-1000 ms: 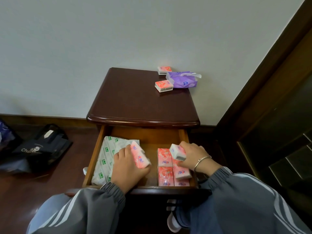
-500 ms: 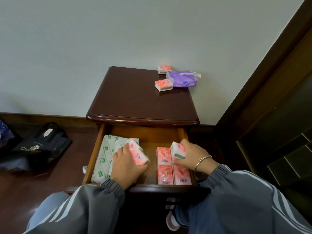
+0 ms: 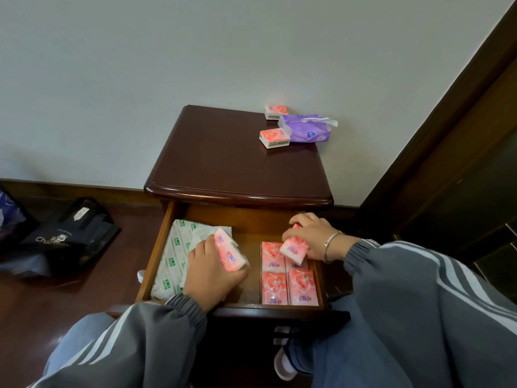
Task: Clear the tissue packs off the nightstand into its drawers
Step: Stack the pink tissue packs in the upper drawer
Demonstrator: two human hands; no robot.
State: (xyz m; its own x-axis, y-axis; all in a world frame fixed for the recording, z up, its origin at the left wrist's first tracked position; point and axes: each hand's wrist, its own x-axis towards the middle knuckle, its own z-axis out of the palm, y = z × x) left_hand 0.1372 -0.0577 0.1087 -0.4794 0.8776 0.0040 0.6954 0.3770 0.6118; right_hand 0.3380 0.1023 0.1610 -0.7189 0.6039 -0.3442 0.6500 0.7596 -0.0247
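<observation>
The dark wooden nightstand point(image 3: 223, 163) has its top drawer point(image 3: 152, 264) pulled out. My left hand point(image 3: 212, 275) grips a pink tissue pack point(image 3: 229, 253) over the drawer's middle. My right hand point(image 3: 310, 238) holds another pink pack point(image 3: 293, 249) tilted above the pink packs point(image 3: 288, 284) lying flat at the drawer's right. Green-and-white packs point(image 3: 174, 259) fill the drawer's left. On the top's back right lie two pink packs point(image 3: 274, 137) point(image 3: 276, 111) and a purple pack point(image 3: 306, 130).
A dark bag point(image 3: 67, 236) sits on the wooden floor at the left. A dark door frame point(image 3: 447, 107) rises at the right, close to the nightstand. The white wall stands behind the nightstand. My knees are just in front of the drawer.
My right hand has lowered and tilted its pink pack toward the flat packs at the drawer's right. My left hand with its pack has barely moved.
</observation>
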